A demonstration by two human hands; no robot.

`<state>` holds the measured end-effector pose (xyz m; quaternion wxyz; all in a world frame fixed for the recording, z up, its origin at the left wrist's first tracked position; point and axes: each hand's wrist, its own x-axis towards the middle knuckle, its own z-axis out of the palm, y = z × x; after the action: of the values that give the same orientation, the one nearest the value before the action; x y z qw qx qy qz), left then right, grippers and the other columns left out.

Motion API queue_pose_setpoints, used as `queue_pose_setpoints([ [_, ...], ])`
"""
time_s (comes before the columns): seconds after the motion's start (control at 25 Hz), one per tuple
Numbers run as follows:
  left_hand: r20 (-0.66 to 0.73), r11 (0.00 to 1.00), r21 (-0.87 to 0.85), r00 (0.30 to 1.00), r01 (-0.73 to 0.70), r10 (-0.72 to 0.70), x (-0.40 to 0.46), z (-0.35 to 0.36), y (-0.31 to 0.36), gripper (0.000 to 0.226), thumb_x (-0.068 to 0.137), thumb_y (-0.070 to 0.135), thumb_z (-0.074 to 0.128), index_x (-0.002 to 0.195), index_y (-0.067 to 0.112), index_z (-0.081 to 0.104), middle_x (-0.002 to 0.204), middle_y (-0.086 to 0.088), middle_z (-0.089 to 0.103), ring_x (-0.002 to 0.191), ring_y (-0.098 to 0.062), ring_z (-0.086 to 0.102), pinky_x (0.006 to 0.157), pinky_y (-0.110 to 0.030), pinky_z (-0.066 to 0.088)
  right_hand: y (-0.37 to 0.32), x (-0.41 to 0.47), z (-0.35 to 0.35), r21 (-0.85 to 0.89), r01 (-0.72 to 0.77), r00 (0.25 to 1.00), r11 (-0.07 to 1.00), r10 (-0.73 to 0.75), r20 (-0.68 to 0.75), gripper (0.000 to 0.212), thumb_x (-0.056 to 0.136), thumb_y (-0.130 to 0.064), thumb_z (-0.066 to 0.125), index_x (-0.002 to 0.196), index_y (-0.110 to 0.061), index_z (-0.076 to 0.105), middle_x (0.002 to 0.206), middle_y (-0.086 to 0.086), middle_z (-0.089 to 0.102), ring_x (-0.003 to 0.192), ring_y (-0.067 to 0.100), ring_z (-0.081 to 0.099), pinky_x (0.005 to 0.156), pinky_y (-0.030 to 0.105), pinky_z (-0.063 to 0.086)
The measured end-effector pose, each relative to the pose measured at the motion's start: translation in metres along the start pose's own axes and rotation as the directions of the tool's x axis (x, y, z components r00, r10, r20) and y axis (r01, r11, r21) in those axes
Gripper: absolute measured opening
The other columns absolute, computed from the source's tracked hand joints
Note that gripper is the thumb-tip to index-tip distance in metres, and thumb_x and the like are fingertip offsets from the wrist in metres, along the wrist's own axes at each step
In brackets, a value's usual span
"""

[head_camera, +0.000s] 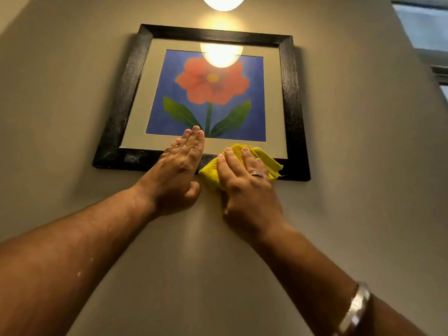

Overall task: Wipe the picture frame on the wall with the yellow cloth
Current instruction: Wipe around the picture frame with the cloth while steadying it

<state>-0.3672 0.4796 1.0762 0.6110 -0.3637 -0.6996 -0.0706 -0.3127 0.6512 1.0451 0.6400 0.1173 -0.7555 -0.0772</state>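
**Bottom rail wipe: keep cloth flat, frame braced**

Picture frame (131, 76) hangs on the wall (351, 141), black moulding, glass over a flower print, lamp (223, 2) directly above and glaring on the upper glass. Yellow cloth (263, 155) sits bunched on the bottom rail, right of centre, spilling just below the rail onto the wall.

Right hand (247, 183) is flat on top of the cloth, fingers spread, pressing rather than gripping it. Left hand (180, 166) is open and empty, fingers together, laid across the bottom rail with fingertips reaching onto the mat area, touching the frame just left of the cloth.

My read on doing it well:
- Press with the whole palm so the cloth doesn't roll up (it's already wadded; refolding flatter would help).
- Stroke along the rail, not across.
- Keep the left hand as a brace; a hung frame likely swings or tilts under side load.
- Light pressure on the glass.
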Motion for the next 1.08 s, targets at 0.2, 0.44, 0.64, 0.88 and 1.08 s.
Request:
queue_pose_setpoints([
  [0.2, -0.105, 0.988, -0.126, 0.992, -0.087, 0.074, -0.009, -0.024, -0.035, 0.087, 0.082, 0.036, 0.043, 0.153, 0.012, -0.002, 0.163, -0.006, -0.004, 0.15, -0.02, -0.006, 0.123, -0.039, 0.005, 0.022, -0.002, -0.013, -0.033, -0.251, 0.966, 0.967, 0.249, -0.066, 0.063, 0.085, -0.018, 0.049, 0.145, -0.025, 0.032, 0.158, 0.001, 0.027, 0.147, 0.027, 0.018, 0.121, 0.044, 0.015],
  [0.44, 0.036, 0.958, 0.287, 0.999, -0.018, 0.008, -0.042, -0.055, -0.144, 0.112, 0.073, 0.088, 0.014, 0.153, 0.012, -0.003, 0.164, -0.008, -0.006, 0.15, -0.021, -0.009, 0.123, -0.048, 0.003, 0.005, -0.001, -0.01, -0.106, -0.35, 0.937, 0.931, 0.346, -0.053, 0.068, 0.08, -0.016, 0.046, 0.146, -0.023, 0.029, 0.159, 0.003, 0.024, 0.147, 0.033, 0.016, 0.119, 0.051, 0.015],
  [0.64, -0.01, 0.966, 0.208, 0.987, -0.153, 0.158, -0.042, -0.043, -0.157, 0.121, 0.07, 0.09, 0.031, 0.153, 0.007, -0.002, 0.163, -0.012, -0.006, 0.151, -0.023, -0.007, 0.123, -0.041, 0.006, -0.085, 0.033, 0.026, -0.055, -0.21, 0.976, 0.976, 0.206, -0.074, 0.068, 0.081, -0.021, 0.045, 0.147, -0.021, 0.027, 0.158, 0.005, 0.025, 0.147, 0.032, 0.014, 0.12, 0.048, 0.008],
  [0.88, 0.057, 0.947, 0.231, 0.975, -0.222, 0.214, -0.044, -0.053, -0.174, 0.124, 0.068, 0.091, 0.029, 0.152, 0.007, -0.006, 0.162, -0.012, -0.012, 0.15, -0.019, -0.013, 0.122, -0.033, 0.001, -0.061, 0.025, 0.009, -0.145, -0.217, 0.976, 0.965, 0.21, -0.057, 0.061, 0.086, -0.022, 0.054, 0.143, -0.022, 0.035, 0.155, 0.004, 0.033, 0.144, 0.031, 0.026, 0.118, 0.047, 0.023],
  [1.08, 0.018, 0.936, 0.288, 0.978, -0.204, 0.208, -0.049, -0.052, -0.177, 0.119, 0.07, 0.09, 0.023, 0.152, 0.009, -0.006, 0.162, -0.011, -0.012, 0.15, -0.02, -0.012, 0.123, -0.041, 0.001, -0.103, 0.042, 0.018, -0.11, -0.234, 0.972, 0.966, 0.231, -0.046, 0.063, 0.082, -0.018, 0.051, 0.143, -0.019, 0.035, 0.155, 0.006, 0.033, 0.144, 0.034, 0.024, 0.118, 0.047, 0.021],
])
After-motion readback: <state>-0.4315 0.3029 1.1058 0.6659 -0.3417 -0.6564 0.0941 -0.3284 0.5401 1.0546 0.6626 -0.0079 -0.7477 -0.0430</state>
